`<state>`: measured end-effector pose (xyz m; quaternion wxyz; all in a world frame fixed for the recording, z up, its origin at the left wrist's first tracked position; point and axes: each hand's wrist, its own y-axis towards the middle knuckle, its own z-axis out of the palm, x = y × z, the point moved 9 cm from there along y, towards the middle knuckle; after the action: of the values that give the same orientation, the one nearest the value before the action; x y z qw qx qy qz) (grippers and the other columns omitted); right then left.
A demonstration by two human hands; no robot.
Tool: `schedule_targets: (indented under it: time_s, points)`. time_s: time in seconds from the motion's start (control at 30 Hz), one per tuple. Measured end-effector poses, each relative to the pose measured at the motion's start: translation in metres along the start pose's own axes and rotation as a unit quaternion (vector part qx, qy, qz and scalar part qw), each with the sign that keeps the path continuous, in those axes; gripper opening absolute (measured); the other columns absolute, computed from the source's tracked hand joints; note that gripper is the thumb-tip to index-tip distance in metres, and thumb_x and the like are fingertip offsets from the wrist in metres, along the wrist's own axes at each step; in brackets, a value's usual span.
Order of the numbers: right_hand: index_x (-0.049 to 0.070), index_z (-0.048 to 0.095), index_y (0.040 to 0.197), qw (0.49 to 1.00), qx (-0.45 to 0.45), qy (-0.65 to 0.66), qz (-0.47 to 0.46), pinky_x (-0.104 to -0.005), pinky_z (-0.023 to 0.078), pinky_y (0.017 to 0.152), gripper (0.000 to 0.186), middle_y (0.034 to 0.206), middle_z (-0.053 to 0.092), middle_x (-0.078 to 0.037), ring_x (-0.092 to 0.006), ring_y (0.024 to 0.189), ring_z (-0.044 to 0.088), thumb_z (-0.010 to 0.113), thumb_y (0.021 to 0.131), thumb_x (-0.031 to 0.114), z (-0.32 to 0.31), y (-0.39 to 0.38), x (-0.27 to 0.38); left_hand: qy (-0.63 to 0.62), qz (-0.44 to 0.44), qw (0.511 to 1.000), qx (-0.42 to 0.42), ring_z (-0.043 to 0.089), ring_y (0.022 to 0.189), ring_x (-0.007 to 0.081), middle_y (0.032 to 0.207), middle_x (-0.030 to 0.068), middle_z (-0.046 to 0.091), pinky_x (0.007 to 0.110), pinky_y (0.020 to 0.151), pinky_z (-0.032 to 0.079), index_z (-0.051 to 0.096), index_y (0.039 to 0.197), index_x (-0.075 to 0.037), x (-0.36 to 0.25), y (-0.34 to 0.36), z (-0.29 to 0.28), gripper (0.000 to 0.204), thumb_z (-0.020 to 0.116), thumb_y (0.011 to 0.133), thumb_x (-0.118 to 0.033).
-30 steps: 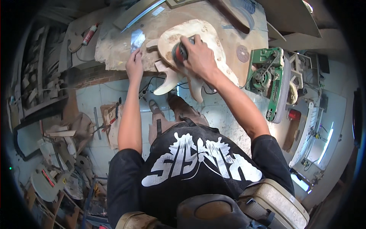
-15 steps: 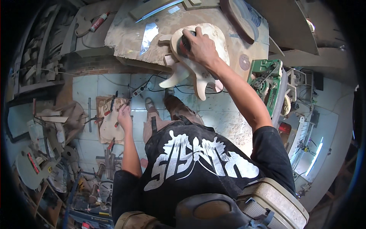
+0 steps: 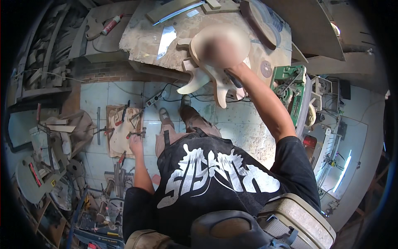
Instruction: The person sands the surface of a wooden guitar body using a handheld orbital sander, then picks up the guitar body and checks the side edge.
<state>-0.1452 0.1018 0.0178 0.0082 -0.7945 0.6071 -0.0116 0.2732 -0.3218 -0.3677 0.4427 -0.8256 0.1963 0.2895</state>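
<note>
An unfinished guitar body of pale wood, with curved horns, lies on the workbench and juts past its near edge. My right hand is over its upper part, smeared by a round blur. A dark reddish patch under the hand belongs to a power sander, which the palm and fingers covered a moment ago. My left hand hangs low at my left side, its fingers loosely bent, with nothing visible in it. In the picture it overlaps a second guitar body with several clamps on it; I cannot tell whether they touch.
The workbench holds boards, a perforated disc and a curved dark-edged piece. Right of it stands a green machine. A cabled power strip lies on the tiled floor near my shoes. Tools crowd the lower left.
My left hand has come down and back toward me, past the clamps. My right hand has shifted slightly right and downward over the guitar body, and it is now blurred.
</note>
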Motion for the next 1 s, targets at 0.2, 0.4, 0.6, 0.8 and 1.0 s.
schedule_targets:
  time_s: [0.2,0.4,0.6,0.8,1.0]
  points:
    - [0.022,0.053,0.139,0.999,0.009,0.036,-0.024,-0.0573,0.060,0.078,0.065,0.124,0.058,-0.027,-0.0489,0.093,0.072,0.078,0.080,0.024,0.006,0.014,0.014,0.103,0.057,0.993,-0.010,0.074,0.090,0.0259,0.093,0.0146,0.076,0.039,0.085,0.057,0.070,0.131,0.000,0.008,-0.003,-0.012,0.040,0.063,0.096,-0.020]
    - [0.020,0.054,0.139,1.000,-0.012,0.023,0.005,-0.0580,0.061,0.077,0.064,0.122,0.059,-0.028,-0.0503,0.091,0.072,0.078,0.080,0.028,0.003,0.052,-0.012,0.028,0.038,0.999,0.021,0.073,0.084,0.0205,0.096,0.0144,0.078,0.035,0.081,0.056,0.066,0.136,0.003,0.002,-0.016,-0.009,0.044,0.063,0.097,-0.019]
    - [0.020,0.052,0.143,0.999,0.013,0.012,-0.049,-0.0570,0.061,0.079,0.064,0.125,0.059,-0.028,-0.0512,0.095,0.072,0.076,0.084,0.031,0.007,0.051,0.017,0.042,-0.037,0.998,0.037,0.072,0.078,0.0170,0.095,0.0159,0.078,0.032,0.078,0.056,0.061,0.138,0.009,0.030,-0.035,-0.008,0.048,0.066,0.098,-0.018]
    - [0.021,0.053,0.144,1.000,0.005,-0.004,-0.017,-0.0585,0.060,0.081,0.068,0.127,0.058,-0.028,-0.0518,0.097,0.071,0.078,0.081,0.032,-0.001,0.071,-0.005,0.032,0.000,0.999,0.033,0.072,0.076,0.0201,0.097,0.0174,0.078,0.033,0.074,0.057,0.060,0.139,0.009,0.038,-0.033,-0.010,0.050,0.065,0.098,-0.018]
    - [0.019,0.054,0.144,0.999,0.022,0.011,-0.046,-0.0578,0.061,0.084,0.067,0.126,0.058,-0.029,-0.0513,0.099,0.070,0.077,0.083,0.035,0.005,0.064,0.017,0.113,-0.004,0.991,0.077,0.075,0.078,0.0197,0.098,0.0164,0.078,0.033,0.077,0.058,0.060,0.139,0.008,0.017,-0.029,0.001,0.049,0.065,0.098,-0.019]
